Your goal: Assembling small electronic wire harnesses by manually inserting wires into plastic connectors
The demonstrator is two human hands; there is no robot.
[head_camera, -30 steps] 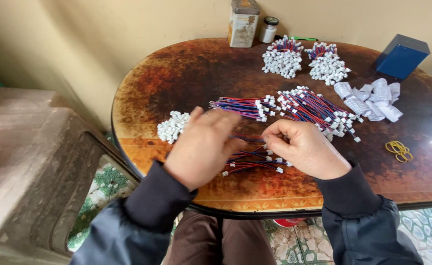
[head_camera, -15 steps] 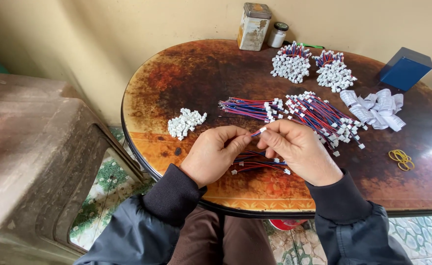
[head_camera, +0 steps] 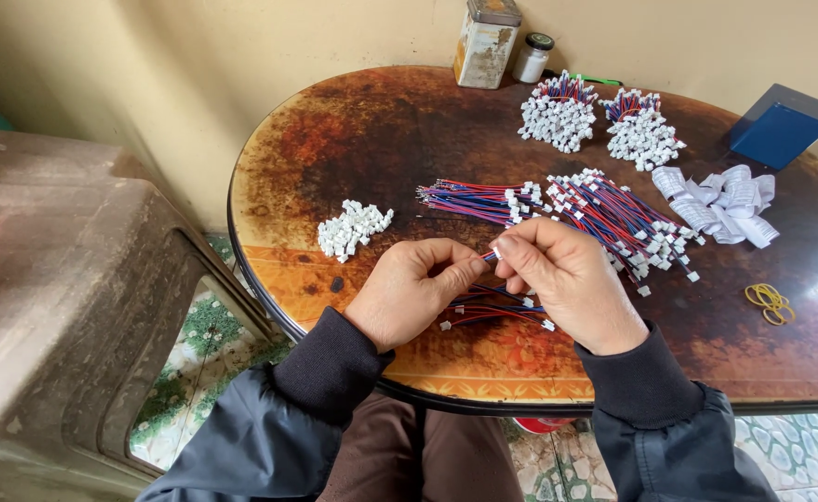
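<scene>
My left hand (head_camera: 414,290) and my right hand (head_camera: 565,275) meet fingertip to fingertip over the near part of the round brown table (head_camera: 353,139). Between the fingertips sits a small white connector with red and blue wire (head_camera: 492,253), pinched by both hands. Under my hands lies a short bunch of red and blue wires with white plugs (head_camera: 492,310). A small heap of loose white connectors (head_camera: 353,229) rests left of my left hand. A large spread of red and blue wires (head_camera: 576,209) lies just beyond my right hand.
Two upright bundles of wired connectors (head_camera: 558,112) (head_camera: 641,135) stand at the back, near a rusty tin (head_camera: 486,42) and a small jar (head_camera: 532,58). A blue box (head_camera: 781,125), white paper strips (head_camera: 720,200) and yellow rubber bands (head_camera: 770,302) lie right. A brown plastic stool (head_camera: 65,288) stands left.
Both hands rose off the wire bunch on the table and came together, now pinching one connector between the fingertips. The camera view shifted slightly left.
</scene>
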